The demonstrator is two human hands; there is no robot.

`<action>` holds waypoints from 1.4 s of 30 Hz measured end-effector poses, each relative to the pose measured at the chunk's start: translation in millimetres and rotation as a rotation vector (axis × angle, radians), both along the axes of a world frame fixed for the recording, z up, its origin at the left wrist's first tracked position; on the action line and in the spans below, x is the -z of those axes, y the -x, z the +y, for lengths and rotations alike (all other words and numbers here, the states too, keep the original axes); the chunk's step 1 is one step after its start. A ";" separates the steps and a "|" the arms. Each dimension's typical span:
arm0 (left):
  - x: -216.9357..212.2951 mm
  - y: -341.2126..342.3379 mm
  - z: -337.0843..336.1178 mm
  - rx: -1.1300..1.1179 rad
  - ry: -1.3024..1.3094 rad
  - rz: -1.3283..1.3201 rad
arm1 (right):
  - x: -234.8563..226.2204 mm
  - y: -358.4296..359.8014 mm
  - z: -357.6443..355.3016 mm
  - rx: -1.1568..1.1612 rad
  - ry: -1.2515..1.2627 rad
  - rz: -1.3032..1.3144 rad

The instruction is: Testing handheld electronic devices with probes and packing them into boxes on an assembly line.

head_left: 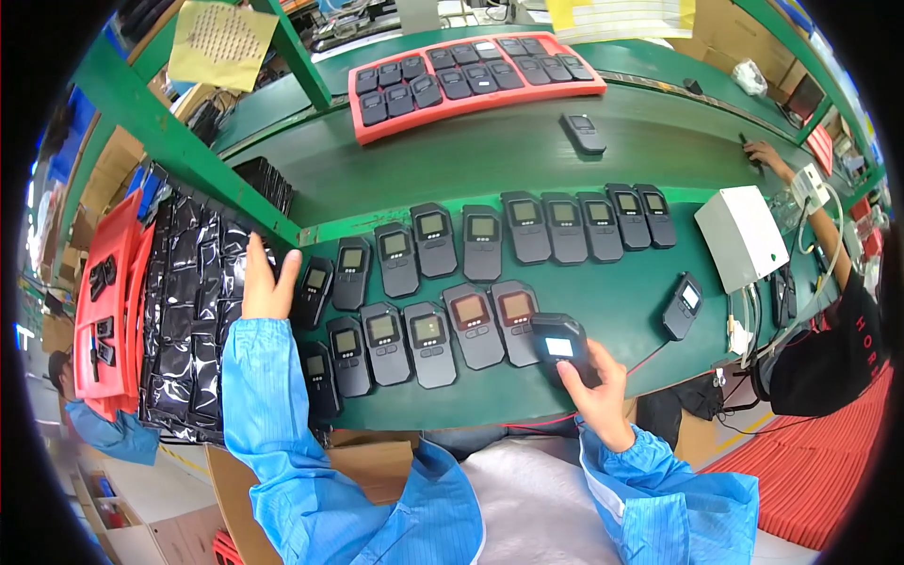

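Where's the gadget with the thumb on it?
In the head view, the dark gadget is right of centre, in the right hand over the green table, just right of a gadget with a reddish screen.

Dark handheld device (559, 345) in the right hand (597, 390)

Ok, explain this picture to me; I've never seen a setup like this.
There is no machine here: a person works bare-handed. The one picture comes from a wide camera worn on the head, looking down, so straight edges bend near the rim. The right grip holds a dark device with its screen lit. The left grip is open beside shiny black plastic; whether it touches is hard to tell. On the green bench lie more devices, mostly in two rows, with a white box to the right. Beyond, a red tray holds others.
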State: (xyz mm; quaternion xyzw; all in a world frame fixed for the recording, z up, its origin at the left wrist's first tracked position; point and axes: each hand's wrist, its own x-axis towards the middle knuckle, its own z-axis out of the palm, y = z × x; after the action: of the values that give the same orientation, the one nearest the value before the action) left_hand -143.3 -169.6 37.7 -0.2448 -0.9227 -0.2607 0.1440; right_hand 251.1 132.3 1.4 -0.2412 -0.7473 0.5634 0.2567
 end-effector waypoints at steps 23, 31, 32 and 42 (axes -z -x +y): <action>60.2 203.9 -70.2 -0.027 0.433 0.118 | -2.2 -1.1 -4.3 0.007 -0.067 -0.021; -5.6 117.7 -43.6 0.093 0.393 0.057 | 0.2 -2.7 -4.2 -0.064 -0.042 -0.019; -15.2 105.7 -40.7 0.057 0.491 0.042 | 0.4 -3.4 -2.9 -0.066 -0.055 -0.025; 9.5 34.4 -47.4 -0.237 0.636 -0.047 | 0.4 0.1 -5.6 -0.073 -0.036 -0.015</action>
State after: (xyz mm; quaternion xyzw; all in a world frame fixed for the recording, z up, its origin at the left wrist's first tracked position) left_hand -177.7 -217.0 28.2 -0.1622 -0.9829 0.0534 0.0683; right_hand 251.1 126.6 1.0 -0.2133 -0.7676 0.5570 0.2345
